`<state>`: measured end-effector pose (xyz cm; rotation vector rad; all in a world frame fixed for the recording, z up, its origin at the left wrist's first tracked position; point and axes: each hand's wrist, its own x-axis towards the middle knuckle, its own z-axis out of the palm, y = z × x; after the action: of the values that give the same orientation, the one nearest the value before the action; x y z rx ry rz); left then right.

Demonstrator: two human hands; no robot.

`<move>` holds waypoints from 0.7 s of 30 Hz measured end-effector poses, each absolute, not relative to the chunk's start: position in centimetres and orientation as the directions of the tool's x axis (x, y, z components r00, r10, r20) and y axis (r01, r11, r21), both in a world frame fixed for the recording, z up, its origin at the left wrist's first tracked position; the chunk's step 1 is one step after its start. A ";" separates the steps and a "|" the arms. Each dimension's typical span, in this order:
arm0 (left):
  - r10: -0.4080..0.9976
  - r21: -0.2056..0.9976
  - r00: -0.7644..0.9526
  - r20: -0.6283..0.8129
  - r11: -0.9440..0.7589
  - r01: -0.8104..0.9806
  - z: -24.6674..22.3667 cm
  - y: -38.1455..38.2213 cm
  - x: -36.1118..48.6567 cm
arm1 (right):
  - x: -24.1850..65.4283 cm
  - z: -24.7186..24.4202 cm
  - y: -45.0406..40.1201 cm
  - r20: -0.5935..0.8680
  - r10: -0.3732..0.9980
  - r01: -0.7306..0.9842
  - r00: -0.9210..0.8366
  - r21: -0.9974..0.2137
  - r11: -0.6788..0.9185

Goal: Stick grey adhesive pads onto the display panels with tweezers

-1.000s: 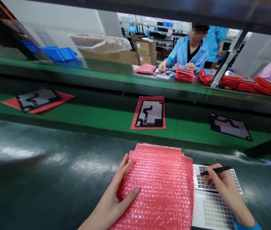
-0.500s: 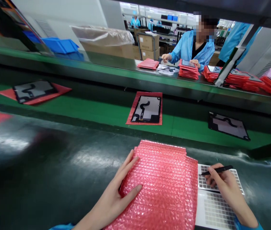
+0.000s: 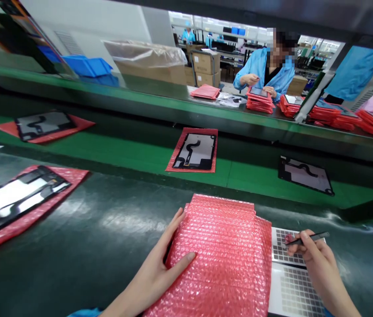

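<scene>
On stacked red bubble-wrap pouches point(image 3: 224, 251), atop the table point(image 3: 90, 246), resting spread left fingers point(image 3: 181, 266) along the left edge. Across the pouches from these, gripping dark tweezers point(image 3: 321, 237) in pinched right fingers point(image 3: 312, 246), over a gridded sheet point(image 3: 280, 254). Well left of both, showing a dark-framed panel point(image 3: 14, 197) on a red wrapper point(image 3: 74, 178). Beyond all fingers, facing a green belt point(image 3: 123, 154) bearing three more panels point(image 3: 201, 152).

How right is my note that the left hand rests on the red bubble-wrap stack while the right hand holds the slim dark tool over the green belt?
The last part is wrong: in the head view, the right hand holds the slim dark tool over a white sheet with dark squares. The left hand does rest on the red bubble-wrap stack.
</scene>
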<state>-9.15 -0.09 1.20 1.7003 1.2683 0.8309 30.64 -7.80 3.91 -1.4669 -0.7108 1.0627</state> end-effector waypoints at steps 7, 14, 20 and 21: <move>0.958 0.912 0.287 -0.010 -0.109 0.394 1.0 0.0 -9.4 | 26.7 5.0 -9.2 -0.342 0.865 -0.325 0.366 -0.918 -0.226; 0.962 0.913 0.273 -0.003 -0.109 0.393 0.6 0.0 -9.5 | 23.8 6.1 -8.7 -0.335 0.859 -0.430 0.387 -0.890 -0.153; 0.967 0.911 0.243 0.078 -0.168 0.376 0.5 -0.2 -9.6 | 22.9 4.9 -7.8 -0.310 0.868 -0.521 0.387 -0.851 -0.071; 0.969 0.911 0.235 0.077 -0.163 0.378 0.5 -0.3 -9.7 | 22.8 4.6 -7.6 -0.305 0.868 -0.526 0.392 -0.848 -0.061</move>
<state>-9.67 -0.35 0.50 1.6918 1.2639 0.9123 22.78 -7.58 4.65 -1.1413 -0.3823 1.1855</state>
